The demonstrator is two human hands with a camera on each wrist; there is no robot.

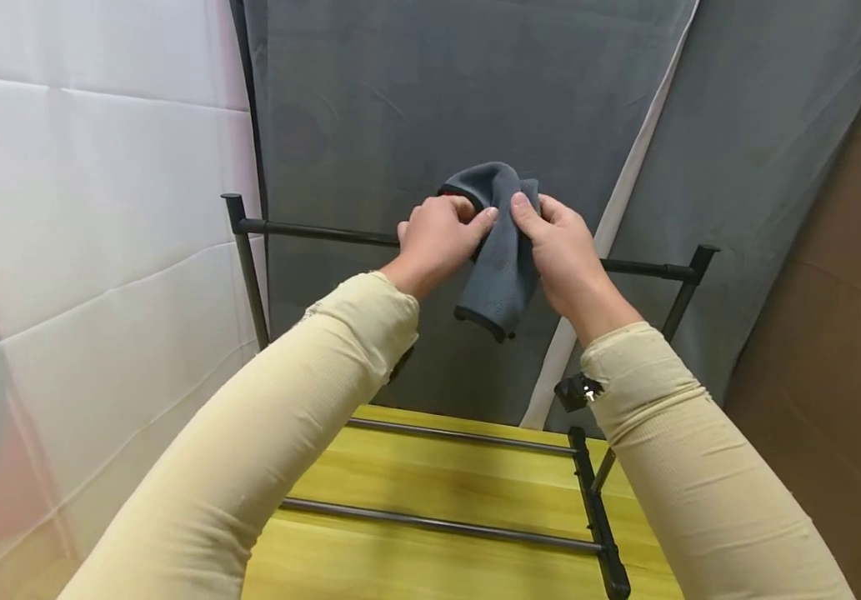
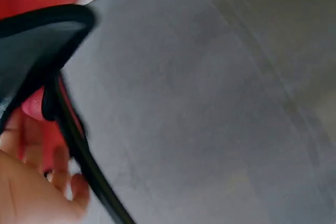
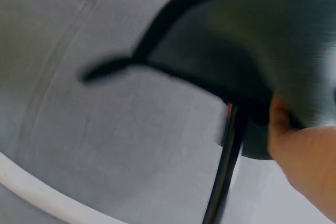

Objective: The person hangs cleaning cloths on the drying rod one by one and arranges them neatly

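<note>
Both hands, the left hand point(image 1: 438, 237) and right hand point(image 1: 561, 250), are pinching the grey cloth point(image 1: 496, 250) from either side at the rack's top bar point(image 1: 310, 231), so the cloth is hanging draped over that bar above the yellow shelf point(image 1: 430, 487).

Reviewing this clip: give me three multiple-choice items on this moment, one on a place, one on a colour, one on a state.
1. Where is the cloth?
A. draped over the top rail
B. flat on the wooden surface
C. on the floor

2. What colour is the cloth?
A. yellow
B. dark grey
C. white

3. How is the cloth held?
A. by no hand
B. by one hand
C. by both hands

Answers:
1. A, it hangs across the top rail of the rack.
2. B, grey with a dark edge.
3. C, the left hand and right hand both pinch it.
</note>
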